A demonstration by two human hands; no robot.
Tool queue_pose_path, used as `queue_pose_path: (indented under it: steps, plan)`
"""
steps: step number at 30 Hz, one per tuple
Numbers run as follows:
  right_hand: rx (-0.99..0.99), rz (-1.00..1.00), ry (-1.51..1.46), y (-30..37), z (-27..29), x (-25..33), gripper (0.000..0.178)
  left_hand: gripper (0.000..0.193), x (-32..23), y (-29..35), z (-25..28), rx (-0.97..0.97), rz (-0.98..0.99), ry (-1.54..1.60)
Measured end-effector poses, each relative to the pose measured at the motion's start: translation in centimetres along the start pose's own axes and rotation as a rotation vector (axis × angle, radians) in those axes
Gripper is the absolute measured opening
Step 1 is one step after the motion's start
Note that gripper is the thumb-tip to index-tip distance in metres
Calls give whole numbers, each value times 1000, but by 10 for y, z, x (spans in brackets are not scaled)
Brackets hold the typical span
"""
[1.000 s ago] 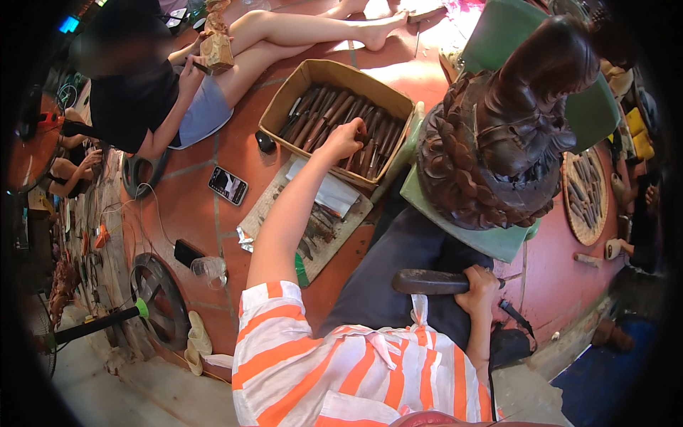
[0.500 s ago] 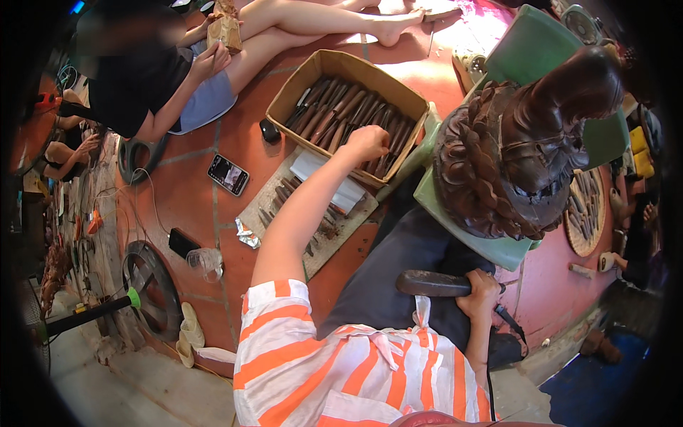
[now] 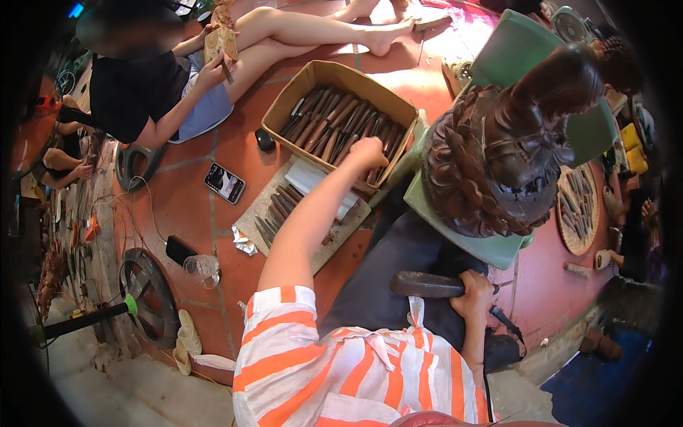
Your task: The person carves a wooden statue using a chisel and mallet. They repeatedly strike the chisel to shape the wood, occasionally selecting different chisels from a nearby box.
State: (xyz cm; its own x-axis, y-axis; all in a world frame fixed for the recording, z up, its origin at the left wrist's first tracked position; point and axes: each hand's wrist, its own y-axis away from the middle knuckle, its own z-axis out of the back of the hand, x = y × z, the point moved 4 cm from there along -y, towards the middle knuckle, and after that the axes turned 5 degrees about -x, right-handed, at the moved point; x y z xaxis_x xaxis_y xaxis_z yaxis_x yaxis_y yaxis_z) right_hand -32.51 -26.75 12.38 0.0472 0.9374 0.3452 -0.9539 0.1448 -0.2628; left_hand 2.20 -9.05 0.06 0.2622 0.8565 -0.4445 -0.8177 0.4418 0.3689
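Observation:
My left hand (image 3: 368, 154) reaches into the near right part of a cardboard box (image 3: 295, 85) packed with wooden-handled carving tools (image 3: 334, 121). Its fingers are curled down among the handles; what they hold is hidden. Above my lap, my right hand (image 3: 473, 294) is wrapped round a dark wooden club (image 3: 427, 285). A thin end sticks out beyond that fist. Just ahead of my legs, a dark carved wooden sculpture (image 3: 491, 156) lies tilted on a green plastic chair (image 3: 509, 252). More carving tools (image 3: 274, 213) rest on a pale mat (image 3: 327, 257) below my left forearm.
On the tiled floor are a black mouse (image 3: 265, 139), a lit phone (image 3: 225, 183), a dark phone (image 3: 181, 250), a clear cup (image 3: 202, 270) and a foil wrapper (image 3: 243, 240). A person (image 3: 131, 92) sits far left holding a carved block. A round basket (image 3: 573, 242) with tools lies right.
My left hand has shifted slightly to the right and nearer within the box. My right hand keeps its hold on the club. The whole view has shifted a little.

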Motion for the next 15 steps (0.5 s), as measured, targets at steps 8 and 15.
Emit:
queue_pose_path:
  steps: [8,15]
  plan:
    - [-42,62,-44,-2,-3,7,21,20,44,33,32,405,153,949]
    - [-5,39,-33,10,1,-2,27,16,-1,102,83,111,-176,990]
